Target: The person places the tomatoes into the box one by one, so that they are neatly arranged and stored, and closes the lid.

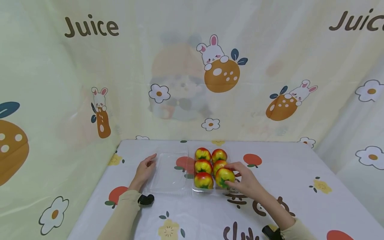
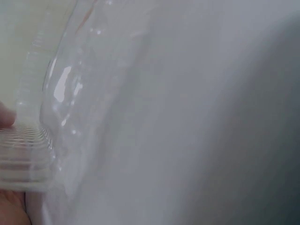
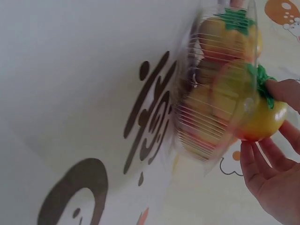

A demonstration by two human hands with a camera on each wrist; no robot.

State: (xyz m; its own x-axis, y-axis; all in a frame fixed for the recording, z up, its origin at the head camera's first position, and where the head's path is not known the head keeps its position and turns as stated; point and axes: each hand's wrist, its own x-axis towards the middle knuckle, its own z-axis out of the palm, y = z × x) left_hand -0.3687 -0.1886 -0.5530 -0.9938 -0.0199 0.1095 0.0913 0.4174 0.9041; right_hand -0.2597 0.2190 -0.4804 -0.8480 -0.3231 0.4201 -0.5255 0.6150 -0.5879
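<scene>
A clear hinged plastic box lies on the table, its lid half [image 1: 171,173] on the left and its tray half [image 1: 198,190] on the right. Several red-and-yellow fruits with green leafy tops, such as one fruit [image 1: 203,180], sit in two columns in the tray. My left hand [image 1: 145,170] is at the lid's left edge; in the left wrist view a thumb tip [image 2: 6,116] and a finger lie on either side of the ridged plastic [image 2: 26,157]. My right hand [image 1: 244,180] holds a fruit [image 3: 265,117] between thumb and fingers at the tray's front right corner.
A white tablecloth [image 1: 192,216] printed with fruit and flowers covers the table. Behind it hangs a pale curtain [image 1: 135,66] with rabbit prints, and similar cloth closes in both sides. Each wrist carries a black camera, such as the left camera [image 1: 146,199].
</scene>
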